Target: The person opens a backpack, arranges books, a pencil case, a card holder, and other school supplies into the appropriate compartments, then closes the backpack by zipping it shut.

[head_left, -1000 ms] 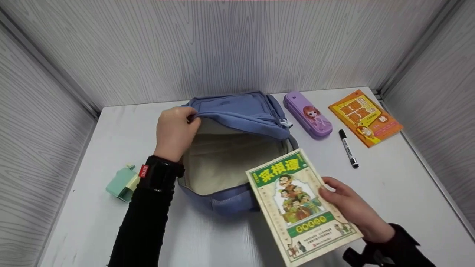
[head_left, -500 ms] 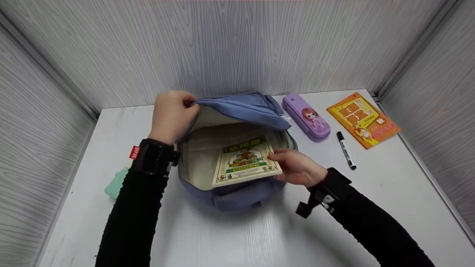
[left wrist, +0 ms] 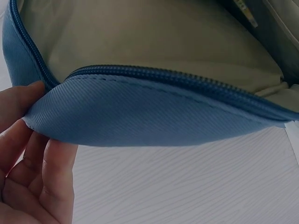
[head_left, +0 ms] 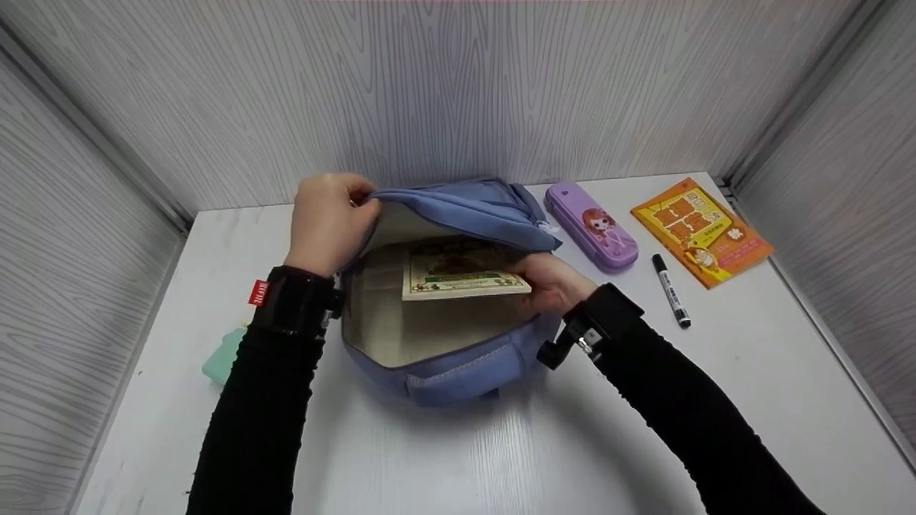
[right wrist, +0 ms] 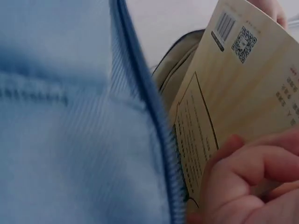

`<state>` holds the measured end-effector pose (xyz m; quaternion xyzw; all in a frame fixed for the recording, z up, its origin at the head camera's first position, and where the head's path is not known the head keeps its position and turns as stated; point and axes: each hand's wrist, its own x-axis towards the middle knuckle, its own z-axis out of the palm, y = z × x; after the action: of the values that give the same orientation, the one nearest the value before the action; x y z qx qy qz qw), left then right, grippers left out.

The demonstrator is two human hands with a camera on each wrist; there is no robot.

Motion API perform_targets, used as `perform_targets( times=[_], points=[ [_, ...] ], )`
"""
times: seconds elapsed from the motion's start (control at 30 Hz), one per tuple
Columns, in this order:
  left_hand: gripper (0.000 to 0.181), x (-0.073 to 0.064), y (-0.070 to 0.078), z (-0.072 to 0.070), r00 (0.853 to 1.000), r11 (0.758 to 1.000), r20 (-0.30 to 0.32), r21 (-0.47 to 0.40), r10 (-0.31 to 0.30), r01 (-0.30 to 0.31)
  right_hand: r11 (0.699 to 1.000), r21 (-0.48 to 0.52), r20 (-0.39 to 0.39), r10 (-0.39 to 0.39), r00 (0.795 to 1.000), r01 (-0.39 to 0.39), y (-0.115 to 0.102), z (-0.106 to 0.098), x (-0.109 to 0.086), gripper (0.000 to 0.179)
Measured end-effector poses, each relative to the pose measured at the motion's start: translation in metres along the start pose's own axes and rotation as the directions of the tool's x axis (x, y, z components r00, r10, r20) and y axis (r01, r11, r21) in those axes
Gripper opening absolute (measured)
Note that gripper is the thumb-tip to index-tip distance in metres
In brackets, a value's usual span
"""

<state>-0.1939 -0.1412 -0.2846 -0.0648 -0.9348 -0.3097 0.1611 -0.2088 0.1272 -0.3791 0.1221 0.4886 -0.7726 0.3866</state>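
A blue backpack (head_left: 458,375) with a beige lining lies unzipped at the middle of the table. My left hand (head_left: 325,222) pinches the corner of its raised flap; in the left wrist view, the fingers (left wrist: 58,177) sit under the zippered edge (left wrist: 140,112). Inside the mouth, my right hand (head_left: 551,282) grips a cream-and-green book (head_left: 465,286) by its right side, its far part shaded beneath the flap. From the right wrist, the book's back cover (right wrist: 252,79) with a barcode shows, fingers curled against it, the bag's blue fabric (right wrist: 79,140) close on the left.
A purple pencil case (head_left: 592,225) stands right of the backpack. Beyond it lie a black-and-white marker (head_left: 671,291) and an orange book (head_left: 701,232). A mint-green object (head_left: 223,357) is partly hidden behind the left sleeve. Panel walls border the table at the back and sides.
My right hand has carried the book from in front of the backpack leftward and into its mouth, under the flap. My left hand has lifted the flap a little higher.
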Motion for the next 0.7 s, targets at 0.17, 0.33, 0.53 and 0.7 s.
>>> perform_targets(
  times=[0.17,0.33,0.53,0.7],
  points=[
    [0.018,-0.001,0.000,0.000,1.000,1.000,-0.009,0.009,0.008,-0.007,1.000,0.023,-0.153,-0.017,0.988,0.021,0.001,-0.001,0.016,0.032],
    [0.018,-0.001,0.000,0.002,1.000,1.000,-0.015,-0.005,0.001,-0.001,0.987,0.134,-0.219,-0.055,0.974,0.086,0.006,0.000,0.019,0.016],
    [0.018,-0.001,-0.003,0.003,1.000,1.000,-0.026,-0.010,-0.005,0.005,0.966,0.146,-0.202,-0.182,0.962,0.214,0.014,0.004,0.002,0.015],
    [0.018,-0.003,-0.006,0.006,0.999,1.000,-0.047,-0.009,0.014,-0.015,0.965,-0.125,-0.053,-0.239,0.970,0.231,0.024,0.004,-0.033,0.011]
  ],
)
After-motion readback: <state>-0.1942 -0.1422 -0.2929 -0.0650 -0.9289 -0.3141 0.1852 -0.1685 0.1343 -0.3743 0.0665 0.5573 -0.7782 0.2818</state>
